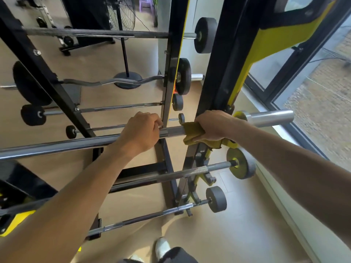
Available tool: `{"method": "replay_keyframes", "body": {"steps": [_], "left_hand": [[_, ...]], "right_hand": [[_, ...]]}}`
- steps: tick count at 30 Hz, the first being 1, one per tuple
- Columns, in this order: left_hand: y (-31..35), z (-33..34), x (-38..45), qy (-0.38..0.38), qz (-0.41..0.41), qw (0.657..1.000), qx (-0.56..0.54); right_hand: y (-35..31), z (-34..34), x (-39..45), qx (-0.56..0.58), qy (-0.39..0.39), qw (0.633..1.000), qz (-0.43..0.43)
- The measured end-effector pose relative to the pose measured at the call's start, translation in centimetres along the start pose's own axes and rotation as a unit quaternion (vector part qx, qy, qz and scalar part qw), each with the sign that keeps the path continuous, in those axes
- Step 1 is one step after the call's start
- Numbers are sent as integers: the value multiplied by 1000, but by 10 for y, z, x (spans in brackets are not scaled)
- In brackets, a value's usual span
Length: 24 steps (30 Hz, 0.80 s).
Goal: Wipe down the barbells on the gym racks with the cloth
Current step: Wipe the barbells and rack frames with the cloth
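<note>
The barbell (pixel 76 144) is lying crosswise on the rack (pixel 209 103), its long axis running left to right in front of the person. The right hand (pixel 214 126) is clamping the yellow cloth (pixel 191 132) around the shaft just beside the rack's right upright. The left hand (pixel 141 132) is curling over the shaft nearby, steadying it. Unwiped shaft is probably stretching leftward.

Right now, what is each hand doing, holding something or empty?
Left hand: fingers curled round the barbell, gripping it.
Right hand: gripping the yellow cloth, wrapped on the same bar.
</note>
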<state>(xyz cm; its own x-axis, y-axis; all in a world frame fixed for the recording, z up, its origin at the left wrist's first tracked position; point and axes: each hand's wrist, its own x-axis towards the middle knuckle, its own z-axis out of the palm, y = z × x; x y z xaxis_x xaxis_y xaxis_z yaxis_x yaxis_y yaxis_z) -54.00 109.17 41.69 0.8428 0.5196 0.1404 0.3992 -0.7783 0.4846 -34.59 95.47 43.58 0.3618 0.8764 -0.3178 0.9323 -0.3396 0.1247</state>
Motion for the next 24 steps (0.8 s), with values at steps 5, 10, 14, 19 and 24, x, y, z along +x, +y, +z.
{"method": "replay_keyframes", "body": {"steps": [5, 10, 14, 19, 24], "left_hand": [[-21, -18, -8, 1, -2, 1000, -16], [-52, -51, -12, -25, -28, 998, -46], [-78, -77, -18, -72, -39, 993, -86], [-94, -92, -30, -149, 10, 986, -80], [-129, -111, -48, -231, 8, 973, -17]], "right_hand": [[-29, -5, 8, 46, 10, 998, -40], [-62, -10, 12, 42, 33, 997, -47], [-98, -12, 19, 30, 56, 997, -36], [-173, -23, 40, 25, 90, 992, -87], [-230, -34, 58, 32, 97, 989, -110]]}}
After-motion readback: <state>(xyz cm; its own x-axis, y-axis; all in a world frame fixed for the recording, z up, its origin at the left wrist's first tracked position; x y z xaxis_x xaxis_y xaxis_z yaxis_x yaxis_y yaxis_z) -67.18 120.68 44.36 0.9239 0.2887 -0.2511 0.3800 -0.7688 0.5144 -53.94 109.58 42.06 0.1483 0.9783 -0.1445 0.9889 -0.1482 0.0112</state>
